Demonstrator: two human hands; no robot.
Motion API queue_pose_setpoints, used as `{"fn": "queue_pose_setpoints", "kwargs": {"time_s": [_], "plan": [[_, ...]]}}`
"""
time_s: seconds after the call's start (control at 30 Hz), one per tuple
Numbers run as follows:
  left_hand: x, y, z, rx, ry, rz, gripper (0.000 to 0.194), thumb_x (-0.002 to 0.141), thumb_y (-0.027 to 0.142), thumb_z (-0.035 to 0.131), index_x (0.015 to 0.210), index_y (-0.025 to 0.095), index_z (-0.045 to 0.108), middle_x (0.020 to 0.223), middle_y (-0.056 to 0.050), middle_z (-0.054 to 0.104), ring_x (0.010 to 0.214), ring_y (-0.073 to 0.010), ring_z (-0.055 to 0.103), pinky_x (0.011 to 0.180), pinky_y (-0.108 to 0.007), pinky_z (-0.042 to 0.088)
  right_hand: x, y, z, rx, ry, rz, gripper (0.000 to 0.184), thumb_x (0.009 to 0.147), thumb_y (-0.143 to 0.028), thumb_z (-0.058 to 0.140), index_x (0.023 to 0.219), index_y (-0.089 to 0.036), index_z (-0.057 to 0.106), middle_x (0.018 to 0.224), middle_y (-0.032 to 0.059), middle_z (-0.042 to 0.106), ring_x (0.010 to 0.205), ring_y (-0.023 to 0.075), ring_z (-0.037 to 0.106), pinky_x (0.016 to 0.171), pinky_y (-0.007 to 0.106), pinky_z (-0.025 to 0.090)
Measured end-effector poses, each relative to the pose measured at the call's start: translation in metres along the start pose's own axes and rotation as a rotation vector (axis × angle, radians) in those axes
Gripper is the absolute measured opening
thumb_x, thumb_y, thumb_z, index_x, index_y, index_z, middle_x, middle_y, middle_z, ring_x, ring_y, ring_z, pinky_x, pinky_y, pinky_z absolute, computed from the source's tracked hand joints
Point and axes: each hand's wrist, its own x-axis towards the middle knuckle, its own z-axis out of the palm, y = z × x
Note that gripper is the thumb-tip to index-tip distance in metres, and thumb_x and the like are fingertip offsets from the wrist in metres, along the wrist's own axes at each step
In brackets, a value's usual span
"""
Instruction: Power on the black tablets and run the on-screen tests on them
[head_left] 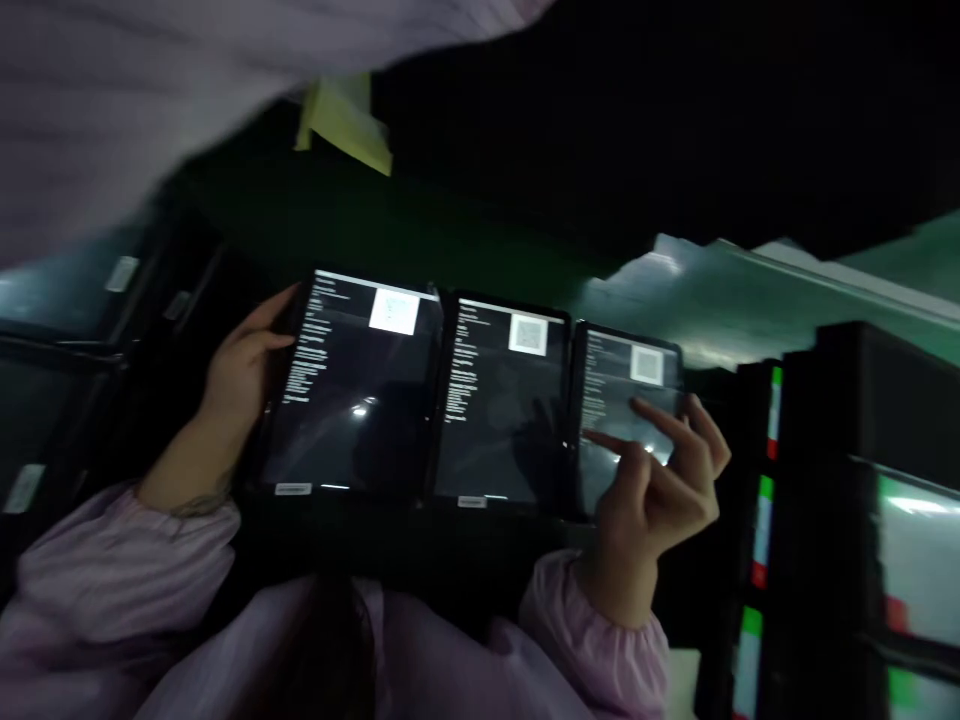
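Three tablets stand side by side in front of me, their dark screens lit with white text and a square code: the left tablet (pixel 360 420), the middle tablet (pixel 495 440) and the right tablet (pixel 611 365). My left hand (pixel 244 375) grips the left edge of the left tablet, with some of its fingers hidden at the edge. Over the right tablet's screen is my right hand (pixel 664 485), fingers apart and holding nothing. Its fingertips lie close to the glass; whether they touch it I cannot tell. Small white labels sit at the lower edges of the left and middle tablets.
More dark-framed screens (pixel 52 280) stand at the left. On the right are black-framed displays (pixel 919 560) with green, white and red bands. A yellow paper piece (pixel 349 125) is above the tablets. A pale pink sleeve (pixel 187 80) crosses the upper left.
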Motion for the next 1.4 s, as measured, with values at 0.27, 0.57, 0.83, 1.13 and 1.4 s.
{"fn": "queue_pose_setpoints", "kwargs": {"time_s": [0.27, 0.57, 0.83, 1.13, 1.4], "plan": [[0.002, 0.006, 0.008, 0.188, 0.016, 0.086, 0.068, 0.060, 0.010, 0.063, 0.126, 0.020, 0.076, 0.125, 0.001, 0.076, 0.135, -0.0317, 0.060, 0.128, -0.057, 0.032, -0.001, 0.051, -0.022, -0.070, 0.211, 0.248, 0.034, 0.101, -0.027, 0.055, 0.083, -0.025, 0.084, 0.108, 0.0076, 0.077, 0.123, 0.0339, 0.064, 0.103, 0.059, 0.051], [0.001, 0.010, 0.014, 0.282, 0.132, 0.042, 0.070, 0.055, 0.013, 0.067, 0.124, 0.024, 0.078, 0.112, 0.000, 0.080, 0.120, -0.0339, 0.070, 0.122, -0.065, 0.038, 0.002, 0.049, -0.024, -0.010, -0.038, 0.093, 0.031, 0.100, -0.022, 0.057, 0.086, -0.028, 0.084, 0.119, 0.0059, 0.074, 0.131, 0.0330, 0.058, 0.103, 0.058, 0.052], [0.005, 0.008, 0.010, 0.210, 0.083, 0.080, 0.062, 0.057, 0.012, 0.064, 0.116, 0.022, 0.080, 0.110, 0.005, 0.080, 0.135, -0.0291, 0.060, 0.133, -0.054, 0.022, 0.003, 0.044, -0.015, 0.042, -0.302, -0.039, 0.029, 0.098, -0.021, 0.058, 0.090, -0.027, 0.085, 0.143, 0.0052, 0.066, 0.146, 0.0352, 0.044, 0.112, 0.061, 0.046], [0.008, 0.008, 0.009, 0.177, 0.070, 0.133, 0.057, 0.057, 0.008, 0.065, 0.110, 0.020, 0.081, 0.118, 0.002, 0.079, 0.139, -0.0304, 0.057, 0.131, -0.054, 0.028, 0.006, 0.053, -0.009, -0.105, 0.043, 0.130, 0.033, 0.102, -0.023, 0.054, 0.090, -0.026, 0.085, 0.115, 0.0083, 0.075, 0.127, 0.0318, 0.061, 0.102, 0.056, 0.054], [0.020, 0.012, 0.016, 0.078, 0.024, 0.051, 0.055, 0.068, 0.009, 0.064, 0.121, 0.018, 0.078, 0.122, 0.000, 0.077, 0.133, -0.0304, 0.062, 0.132, -0.056, 0.021, 0.037, 0.067, 0.010, -0.178, -0.138, 0.151, 0.040, 0.106, -0.040, 0.047, 0.099, -0.026, 0.084, 0.140, 0.0107, 0.062, 0.145, 0.0371, 0.040, 0.116, 0.067, 0.039]]}}
